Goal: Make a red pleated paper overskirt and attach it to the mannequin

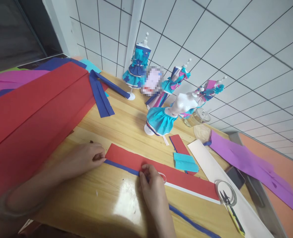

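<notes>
Red strip [176, 176] touching left hand [95, 156], right hand [152, 181]; pixelated screen [152, 80] unreadable.

The near strip [183, 180] is red, white-edged at right, its ribbon [121, 167] deep blue; farther, I see a turquoise skirt [161, 119] and white, black-gridded tiles [226, 43].

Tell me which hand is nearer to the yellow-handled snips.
Right. The right hand is partway along the red strip, left of the snips; the left hand is farther off, at the strip's left end.
</notes>
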The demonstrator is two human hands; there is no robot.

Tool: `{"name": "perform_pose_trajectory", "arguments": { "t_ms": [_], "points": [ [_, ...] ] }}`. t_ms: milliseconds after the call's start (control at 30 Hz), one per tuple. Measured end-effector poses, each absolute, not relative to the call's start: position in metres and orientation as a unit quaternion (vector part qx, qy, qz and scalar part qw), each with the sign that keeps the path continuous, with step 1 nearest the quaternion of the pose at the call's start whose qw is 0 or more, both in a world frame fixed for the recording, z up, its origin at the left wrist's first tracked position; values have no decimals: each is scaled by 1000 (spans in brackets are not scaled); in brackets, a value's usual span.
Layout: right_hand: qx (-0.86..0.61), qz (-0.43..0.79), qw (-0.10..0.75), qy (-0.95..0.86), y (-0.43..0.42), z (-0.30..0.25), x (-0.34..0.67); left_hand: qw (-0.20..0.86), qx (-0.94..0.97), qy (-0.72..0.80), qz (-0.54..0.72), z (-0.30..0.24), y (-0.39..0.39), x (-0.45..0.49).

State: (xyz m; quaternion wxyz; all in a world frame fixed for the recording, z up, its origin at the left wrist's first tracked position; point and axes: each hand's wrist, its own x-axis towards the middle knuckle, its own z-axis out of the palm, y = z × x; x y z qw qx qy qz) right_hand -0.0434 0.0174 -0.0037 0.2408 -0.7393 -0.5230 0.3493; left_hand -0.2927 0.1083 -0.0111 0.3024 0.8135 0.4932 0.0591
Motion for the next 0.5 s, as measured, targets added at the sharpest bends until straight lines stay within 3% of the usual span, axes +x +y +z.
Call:
{"name": "perform_pose_trajectory", "arguments": {
  "t_ms": [500],
  "points": [
    [-731, 302, 261, -553, 18, 1, -45, 340, 756, 557, 54, -8, 115, -299]
  ]
}}
